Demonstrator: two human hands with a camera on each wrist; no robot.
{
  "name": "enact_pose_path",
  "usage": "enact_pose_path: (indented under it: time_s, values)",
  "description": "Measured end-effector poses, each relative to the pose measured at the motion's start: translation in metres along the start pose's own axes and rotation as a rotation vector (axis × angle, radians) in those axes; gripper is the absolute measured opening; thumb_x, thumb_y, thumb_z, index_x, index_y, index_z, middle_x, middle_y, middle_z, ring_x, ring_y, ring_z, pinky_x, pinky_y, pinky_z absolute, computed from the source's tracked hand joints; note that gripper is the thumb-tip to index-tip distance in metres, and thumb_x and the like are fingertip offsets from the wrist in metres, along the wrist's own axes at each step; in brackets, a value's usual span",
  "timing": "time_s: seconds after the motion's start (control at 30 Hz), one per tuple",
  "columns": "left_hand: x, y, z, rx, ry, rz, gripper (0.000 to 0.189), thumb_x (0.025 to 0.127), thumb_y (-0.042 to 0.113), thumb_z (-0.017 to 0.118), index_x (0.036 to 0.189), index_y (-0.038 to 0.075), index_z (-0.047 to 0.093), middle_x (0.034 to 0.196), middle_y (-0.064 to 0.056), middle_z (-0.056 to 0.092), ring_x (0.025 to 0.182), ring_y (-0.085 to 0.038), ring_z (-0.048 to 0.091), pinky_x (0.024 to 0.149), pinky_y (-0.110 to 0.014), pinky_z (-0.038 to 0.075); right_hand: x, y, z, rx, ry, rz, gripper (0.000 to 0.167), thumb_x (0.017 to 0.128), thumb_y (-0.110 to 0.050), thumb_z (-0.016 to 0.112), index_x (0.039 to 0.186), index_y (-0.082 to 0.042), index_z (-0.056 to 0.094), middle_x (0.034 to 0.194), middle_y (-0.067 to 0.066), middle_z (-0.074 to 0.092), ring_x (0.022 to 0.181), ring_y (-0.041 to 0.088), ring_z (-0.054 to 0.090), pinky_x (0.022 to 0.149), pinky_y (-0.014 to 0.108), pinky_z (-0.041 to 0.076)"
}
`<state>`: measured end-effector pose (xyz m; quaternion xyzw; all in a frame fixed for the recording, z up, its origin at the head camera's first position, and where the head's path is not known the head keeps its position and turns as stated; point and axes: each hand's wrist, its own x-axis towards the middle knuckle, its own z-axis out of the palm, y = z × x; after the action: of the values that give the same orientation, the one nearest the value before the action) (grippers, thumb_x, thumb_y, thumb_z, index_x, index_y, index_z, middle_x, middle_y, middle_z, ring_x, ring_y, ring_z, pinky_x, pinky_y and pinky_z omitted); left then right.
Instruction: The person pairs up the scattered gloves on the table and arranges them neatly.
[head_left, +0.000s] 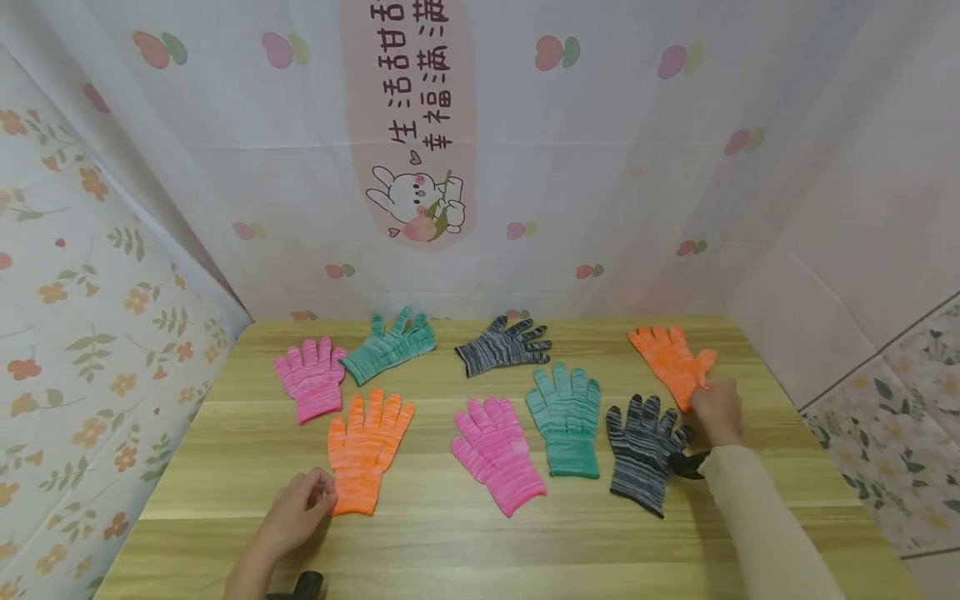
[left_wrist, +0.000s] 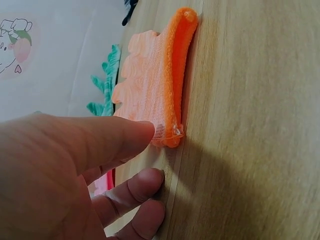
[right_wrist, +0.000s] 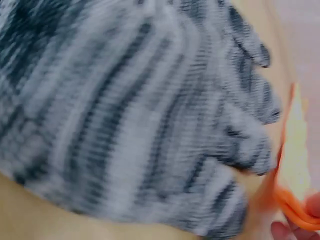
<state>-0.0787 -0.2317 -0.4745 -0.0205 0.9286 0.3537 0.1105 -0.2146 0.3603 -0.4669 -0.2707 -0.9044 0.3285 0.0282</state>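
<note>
Left hand (head_left: pixel 298 510) pinches one orange knitted glove (head_left: pixel 367 446) on the wood-grain counter (head_left: pixel 427 554); right hand (head_left: pixel 717 411) grips a second orange knitted glove (head_left: pixel 670 360), which, dragged low, could disturb the adjacent grey-black knitted glove (head_left: pixel 645 450).

Left hand (left_wrist: pixel 75 165) has the orange glove (left_wrist: pixel 147 75) pinched by its cuff (left_wrist: pixel 174 70) corner, teal glove (left_wrist: pixel 109 82) kinda peeking out behind.
</note>
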Motion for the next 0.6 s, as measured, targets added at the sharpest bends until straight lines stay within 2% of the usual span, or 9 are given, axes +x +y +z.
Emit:
enact_pose_path:
  time_s: [0.07,0.17,0.27,0.33,0.43,0.47,0.6]
  values:
    - [0.0,-0.001,0.001,0.004,0.002,-0.003,0.009,0.088,0.011,0.059,0.085,0.011,0.051,0.078,-0.002,0.043,0.073,-0.013,0.038,0.068,-0.028,0.026,0.002,-0.005,-0.002,0.078,0.063,-0.05,0.019,0.082,-0.008,0.038,0.093,0.004,0.049,0.084,0.019,0.052,0.073,0.031,0.046,0.055,0.035,0.033]
    - [0.001,-0.002,0.002,0.017,0.004,-0.003,0.009,0.088,0.011,0.06,0.085,0.011,0.051,0.078,-0.002,0.042,0.073,-0.014,0.037,0.067,-0.028,0.025,0.003,-0.024,-0.006,0.18,0.162,-0.153,0.033,0.087,-0.005,0.036,0.117,0.009,0.042,0.105,0.026,0.052,0.085,0.033,0.048,0.061,0.032,0.037]
    - [0.001,-0.002,0.004,0.031,0.003,-0.009,0.01,0.087,0.011,0.06,0.084,0.012,0.051,0.078,-0.002,0.042,0.072,-0.014,0.037,0.067,-0.028,0.024,-0.001,-0.05,-0.014,0.218,0.209,-0.251,0.034,0.093,-0.009,0.034,0.122,0.006,0.042,0.114,0.025,0.053,0.085,0.028,0.052,0.061,0.027,0.04]
    - [0.001,-0.002,0.004,0.038,0.005,-0.011,0.01,0.087,0.011,0.061,0.083,0.012,0.051,0.077,-0.002,0.041,0.072,-0.015,0.036,0.066,-0.028,0.024,-0.005,-0.069,-0.019,0.226,0.202,-0.324,0.034,0.096,-0.013,0.033,0.125,0.003,0.042,0.119,0.024,0.053,0.076,0.025,0.056,0.056,0.024,0.044]
    - [0.001,-0.001,0.005,0.04,0.008,-0.016,0.011,0.087,0.011,0.06,0.083,0.012,0.051,0.078,-0.002,0.041,0.073,-0.016,0.036,0.065,-0.029,0.024,-0.015,-0.099,-0.024,0.206,0.182,-0.475,0.034,0.098,-0.015,0.036,0.125,0.002,0.047,0.117,0.025,0.056,0.062,0.022,0.058,0.044,0.02,0.046]
    - [0.001,-0.001,0.005,0.042,0.007,-0.018,0.01,0.087,0.011,0.06,0.083,0.012,0.051,0.078,-0.003,0.041,0.073,-0.016,0.036,0.065,-0.029,0.025,-0.02,-0.109,-0.024,0.203,0.148,-0.517,0.034,0.098,-0.016,0.037,0.125,0.002,0.048,0.116,0.025,0.057,0.062,0.025,0.059,0.042,0.02,0.047]
    - [0.001,0.001,0.003,0.038,-0.006,-0.029,0.009,0.087,0.011,0.059,0.085,0.012,0.05,0.08,-0.003,0.042,0.075,-0.018,0.036,0.065,-0.029,0.025,-0.044,-0.153,-0.022,0.161,0.015,-0.641,0.034,0.098,-0.02,0.045,0.124,0.0,0.051,0.112,0.026,0.059,0.076,0.032,0.062,0.045,0.021,0.05]
